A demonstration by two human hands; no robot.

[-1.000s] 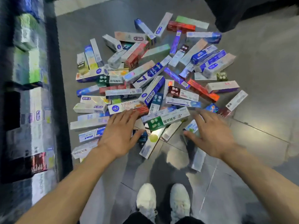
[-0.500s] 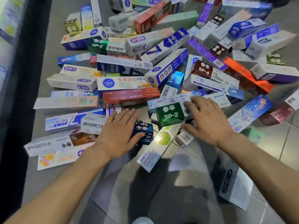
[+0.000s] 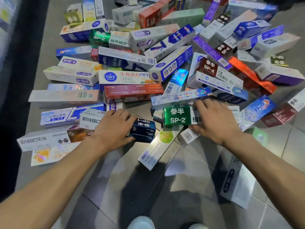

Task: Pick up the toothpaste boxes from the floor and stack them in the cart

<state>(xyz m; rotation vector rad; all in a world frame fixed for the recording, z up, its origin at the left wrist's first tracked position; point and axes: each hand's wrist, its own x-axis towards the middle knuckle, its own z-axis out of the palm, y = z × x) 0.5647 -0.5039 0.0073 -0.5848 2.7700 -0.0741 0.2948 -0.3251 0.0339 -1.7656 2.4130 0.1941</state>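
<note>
Several toothpaste boxes lie in a loose pile on the grey tiled floor [image 3: 189, 162]. My left hand [image 3: 112, 128] grips a dark blue SP-1 box [image 3: 144, 129] at the pile's near edge, fingers over its top and thumb under its near side. My right hand [image 3: 214, 119] grips the white end of a green SP-2 box [image 3: 176, 115], fingers on top and thumb along its near side. A white box with a green circle [image 3: 158, 146] lies between my hands, partly under both boxes. The cart is not identifiable in this view.
A dark shelf edge [image 3: 18, 80] with blurred products runs along the left. A white box [image 3: 236, 180] lies alone at the near right. My white shoes [image 3: 142, 223] show at the bottom edge. Bare tiles lie between my forearms.
The view has dropped much closer to the pile. Both hands came down from hovering and closed, the left on the dark blue box, the right on the green SP-2 box.
</note>
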